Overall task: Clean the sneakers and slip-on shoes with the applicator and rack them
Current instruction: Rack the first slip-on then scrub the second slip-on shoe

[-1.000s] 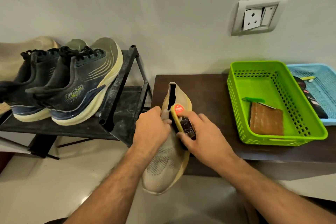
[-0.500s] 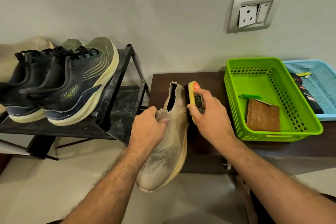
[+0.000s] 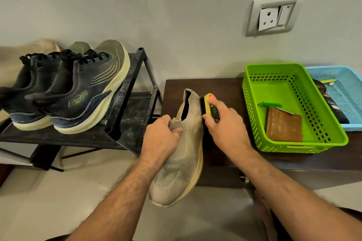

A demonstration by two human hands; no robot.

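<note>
A beige knit slip-on shoe (image 3: 180,164) hangs toe-down in front of me. My left hand (image 3: 161,139) grips its collar at the tongue side. My right hand (image 3: 225,123) holds a yellow applicator (image 3: 211,108) with a red cap, pressed against the shoe's right side near the heel. Two dark blue sneakers (image 3: 78,92) with cream soles stand side by side on the black shoe rack (image 3: 125,103) at the left. Another beige shoe (image 3: 39,49) shows blurred behind them at the far left.
A dark wooden table (image 3: 217,88) stands right of the rack. On it sit a green basket (image 3: 333,139) with a brown wallet (image 3: 284,125) and a green item, and a blue basket (image 3: 350,88) with dark items. A wall socket (image 3: 272,15) is above.
The applicator has moved from the shoe's upper up to its right side near the heel. The shoe has turned slightly and sits a little lower.
</note>
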